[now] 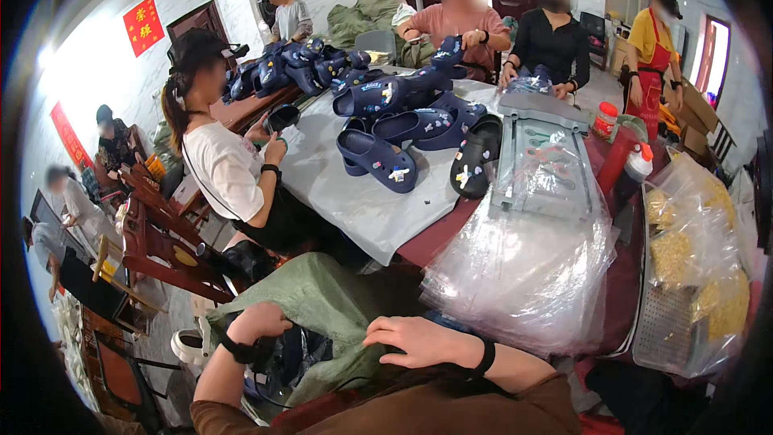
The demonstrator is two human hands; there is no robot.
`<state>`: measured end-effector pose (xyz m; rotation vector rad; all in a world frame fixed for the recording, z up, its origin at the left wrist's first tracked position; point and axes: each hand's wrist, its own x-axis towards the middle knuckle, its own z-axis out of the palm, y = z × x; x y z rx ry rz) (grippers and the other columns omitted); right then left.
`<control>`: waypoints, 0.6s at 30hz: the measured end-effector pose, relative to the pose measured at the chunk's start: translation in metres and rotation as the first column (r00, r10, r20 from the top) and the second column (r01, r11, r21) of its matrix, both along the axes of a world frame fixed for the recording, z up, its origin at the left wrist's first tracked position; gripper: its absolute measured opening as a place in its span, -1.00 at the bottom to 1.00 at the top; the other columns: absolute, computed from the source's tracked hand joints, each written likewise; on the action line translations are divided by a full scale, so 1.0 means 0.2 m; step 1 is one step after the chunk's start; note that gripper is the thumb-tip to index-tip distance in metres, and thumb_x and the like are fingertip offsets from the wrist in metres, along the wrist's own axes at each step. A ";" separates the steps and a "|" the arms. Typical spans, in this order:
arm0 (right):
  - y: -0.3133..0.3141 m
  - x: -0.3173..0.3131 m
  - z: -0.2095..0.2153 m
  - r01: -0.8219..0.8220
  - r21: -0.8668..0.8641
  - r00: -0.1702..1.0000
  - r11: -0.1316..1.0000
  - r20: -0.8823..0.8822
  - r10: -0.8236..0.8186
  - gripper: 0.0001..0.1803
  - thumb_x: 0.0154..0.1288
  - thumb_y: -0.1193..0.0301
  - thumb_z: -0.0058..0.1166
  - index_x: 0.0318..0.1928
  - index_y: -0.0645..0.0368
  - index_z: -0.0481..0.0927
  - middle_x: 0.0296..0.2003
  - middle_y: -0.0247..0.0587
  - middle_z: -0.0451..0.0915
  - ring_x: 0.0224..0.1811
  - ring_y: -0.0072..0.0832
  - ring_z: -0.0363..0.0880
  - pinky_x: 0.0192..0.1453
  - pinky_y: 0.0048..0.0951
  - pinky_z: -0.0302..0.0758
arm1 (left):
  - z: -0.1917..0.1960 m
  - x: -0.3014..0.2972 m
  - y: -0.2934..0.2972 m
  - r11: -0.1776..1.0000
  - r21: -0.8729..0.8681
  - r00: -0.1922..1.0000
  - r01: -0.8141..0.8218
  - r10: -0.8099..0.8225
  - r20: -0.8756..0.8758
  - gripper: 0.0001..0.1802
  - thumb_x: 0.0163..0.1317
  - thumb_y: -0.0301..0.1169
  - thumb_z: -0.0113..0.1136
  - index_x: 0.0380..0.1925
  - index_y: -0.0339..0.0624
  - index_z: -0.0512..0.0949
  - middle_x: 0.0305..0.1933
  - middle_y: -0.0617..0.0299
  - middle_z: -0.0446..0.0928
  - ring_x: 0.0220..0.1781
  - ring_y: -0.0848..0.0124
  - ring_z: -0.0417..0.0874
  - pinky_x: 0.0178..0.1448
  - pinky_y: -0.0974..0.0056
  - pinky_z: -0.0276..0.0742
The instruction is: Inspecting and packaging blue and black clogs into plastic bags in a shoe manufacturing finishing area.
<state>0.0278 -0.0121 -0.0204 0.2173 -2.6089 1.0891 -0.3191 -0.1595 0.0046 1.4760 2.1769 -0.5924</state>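
A green woven sack [310, 286] stands in front of me with its mouth spread. My left hand [262, 324] is at the left side of the mouth, its fingers curled on the sack's edge. On the right side, my right hand [420, 341] pinches the rim, with the back of the hand up. Dark things in clear plastic [302, 354] show inside the sack; their kind is hard to make out. Beyond it, several navy clogs [385, 163] with small charms lie on the table, beside a black clog [475, 157].
Clear plastic bags [523, 274] lie over the table's near right edge, below a grey plastic case [541, 149]. Bags of yellow bits [684, 250] sit on a metal tray to the right. A co-worker [221, 137] stands at the left; others work across the table. Wooden chairs [165, 242] stand left.
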 end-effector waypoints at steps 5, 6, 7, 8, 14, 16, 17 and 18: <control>0.03 0.11 0.11 0.144 0.015 0.988 0.989 -0.055 -0.143 -0.59 0.29 0.33 0.25 0.13 0.13 0.55 0.06 -0.19 0.52 0.09 -0.14 0.57 0.11 -0.20 0.56 | 0.42 0.49 0.25 0.889 0.351 0.923 0.295 -0.360 0.137 -0.65 0.42 -0.13 0.08 -0.05 -0.06 0.71 -0.19 0.00 0.72 -0.13 -0.06 0.70 -0.02 -0.01 0.61; 0.03 0.13 0.13 0.176 0.026 0.982 0.984 -0.074 -0.174 -0.59 0.29 0.33 0.25 0.13 0.13 0.55 0.06 -0.19 0.52 0.08 -0.14 0.57 0.11 -0.20 0.56 | 0.47 0.57 0.34 0.828 0.474 0.886 0.298 -0.425 0.185 -0.68 0.39 -0.16 0.11 -0.05 -0.06 0.69 -0.20 -0.02 0.71 -0.14 -0.07 0.70 -0.03 -0.03 0.61; 0.04 0.17 0.16 0.202 -0.001 0.979 0.979 -0.040 -0.201 -0.60 0.31 0.32 0.25 0.12 0.12 0.56 0.04 -0.20 0.54 0.09 -0.14 0.57 0.12 -0.19 0.56 | 0.51 0.63 0.43 0.739 0.606 0.834 0.295 -0.509 0.214 -0.70 0.37 -0.19 0.13 -0.05 -0.07 0.67 -0.22 -0.03 0.70 -0.15 -0.07 0.70 -0.05 -0.04 0.61; 0.05 0.20 0.17 0.205 0.014 0.978 0.979 -0.031 -0.205 -0.60 0.31 0.32 0.25 0.12 0.12 0.56 0.04 -0.20 0.54 0.09 -0.14 0.57 0.12 -0.19 0.56 | 0.54 0.68 0.54 0.700 0.642 0.815 0.311 -0.544 0.198 -0.68 0.35 -0.20 0.17 0.00 -0.05 0.66 -0.21 -0.01 0.71 -0.14 -0.05 0.72 -0.03 -0.03 0.62; 0.11 0.38 0.22 0.416 -0.035 0.908 0.909 -0.038 -0.417 -0.66 0.33 0.31 0.26 0.07 0.10 0.62 -0.04 -0.16 0.63 0.02 -0.11 0.62 0.10 -0.19 0.57 | 0.53 0.83 1.36 0.527 0.849 0.661 0.038 -0.650 0.374 -0.54 0.30 -0.18 0.32 0.12 -0.19 0.61 0.03 0.01 0.68 -0.08 0.17 0.76 0.09 0.16 0.64; 0.13 0.44 0.22 0.557 -0.054 0.824 0.829 -0.083 -0.560 -0.68 0.30 0.32 0.30 0.03 0.10 0.66 -0.06 -0.13 0.66 -0.02 -0.10 0.64 0.06 -0.21 0.58 | 0.47 0.80 1.62 0.511 0.859 0.668 0.004 -0.641 0.378 -0.49 0.28 -0.14 0.36 0.14 -0.19 0.60 0.08 -0.02 0.65 -0.08 0.17 0.76 0.11 0.17 0.64; 0.15 0.47 0.22 0.562 -0.048 0.821 0.826 -0.093 -0.563 -0.68 0.30 0.32 0.30 0.03 0.10 0.66 -0.06 -0.13 0.66 -0.02 -0.10 0.64 0.06 -0.21 0.58 | 0.43 0.77 1.73 0.507 0.861 0.803 -0.043 -0.495 0.332 -0.38 0.23 -0.09 0.40 0.21 -0.17 0.55 0.14 -0.11 0.59 0.03 0.10 0.71 0.15 0.11 0.62; 0.16 0.51 0.22 0.611 -0.077 0.786 0.788 -0.061 -0.616 -0.68 0.28 0.33 0.32 0.02 0.10 0.67 -0.07 -0.12 0.66 -0.02 -0.11 0.64 0.06 -0.22 0.58 | 0.38 0.74 1.84 0.493 0.865 0.903 -0.090 -0.325 0.279 -0.27 0.17 -0.03 0.43 0.27 -0.15 0.50 0.19 -0.20 0.52 0.13 0.02 0.66 0.20 0.06 0.59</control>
